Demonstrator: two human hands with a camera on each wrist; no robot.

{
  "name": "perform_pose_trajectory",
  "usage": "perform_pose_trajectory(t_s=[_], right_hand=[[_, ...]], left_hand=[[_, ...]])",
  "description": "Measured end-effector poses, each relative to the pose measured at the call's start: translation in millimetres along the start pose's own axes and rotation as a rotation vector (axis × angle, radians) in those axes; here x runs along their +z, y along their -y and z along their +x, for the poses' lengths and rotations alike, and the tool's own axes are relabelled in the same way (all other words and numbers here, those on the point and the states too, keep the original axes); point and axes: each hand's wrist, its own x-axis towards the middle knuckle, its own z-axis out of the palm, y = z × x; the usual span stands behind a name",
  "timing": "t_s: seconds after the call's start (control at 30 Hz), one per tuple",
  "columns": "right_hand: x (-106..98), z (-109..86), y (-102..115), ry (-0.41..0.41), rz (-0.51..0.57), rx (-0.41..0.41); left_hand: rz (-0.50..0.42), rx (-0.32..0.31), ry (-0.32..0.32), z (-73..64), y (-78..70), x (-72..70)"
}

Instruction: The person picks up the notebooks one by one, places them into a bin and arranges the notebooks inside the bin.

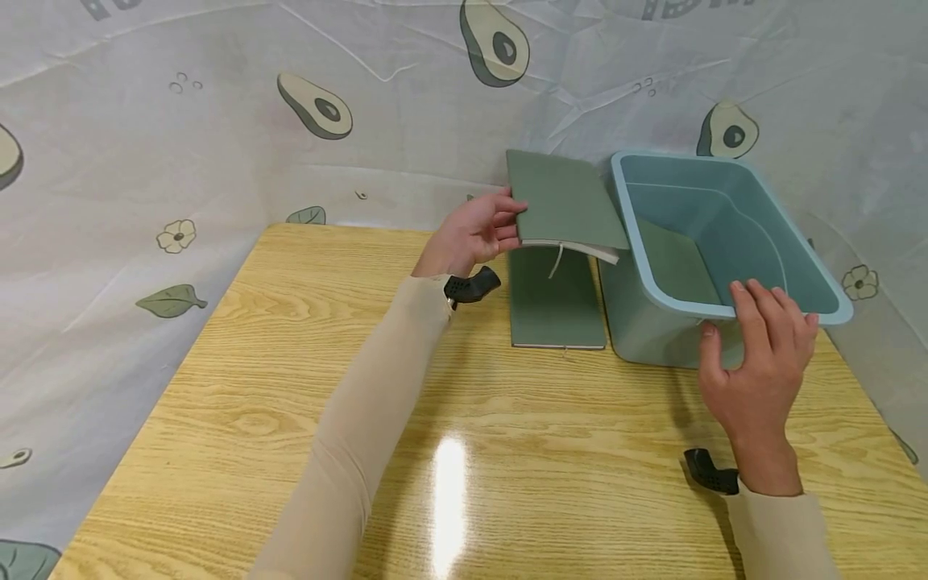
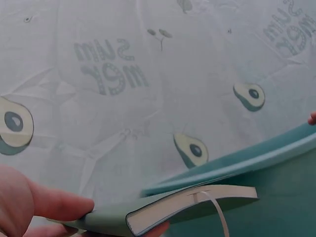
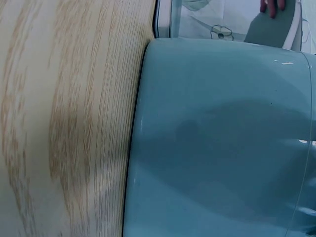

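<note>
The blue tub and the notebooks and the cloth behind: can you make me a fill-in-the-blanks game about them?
The raised notebook is held by the person's ____ hand.
In the head view, the tub stands to the ____ of the lower notebook.
The cut fruits printed on the cloth are ____.

Missing words: left; right; avocados.

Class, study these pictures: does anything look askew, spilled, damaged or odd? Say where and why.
Mildly: the green notebook in the left hand curves instead of staying flat, most clearly in the left wrist view, and its ribbon dangles out. No spill or damage shows.
</note>
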Motion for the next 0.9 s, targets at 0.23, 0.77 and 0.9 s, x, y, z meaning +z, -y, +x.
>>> perform_pose_trajectory(t_s=[0.23, 0.77, 0.9], right_hand=[[0, 0.1, -1, 0.017, -0.006, 0.014], [2, -0.3, -2, 0.016, -0.006, 0.013], [1, 0.2, -1, 0.009, -0.002, 0.010]], left_hand=[[-0.023, 0.015, 0.018, -3.7, -14.2, 7.3], [-0.066, 0.053, 0.021, -20.0, -52.6, 35.0], [-0.098, 0.034, 0.016, -24.0, -57.4, 41.7]])
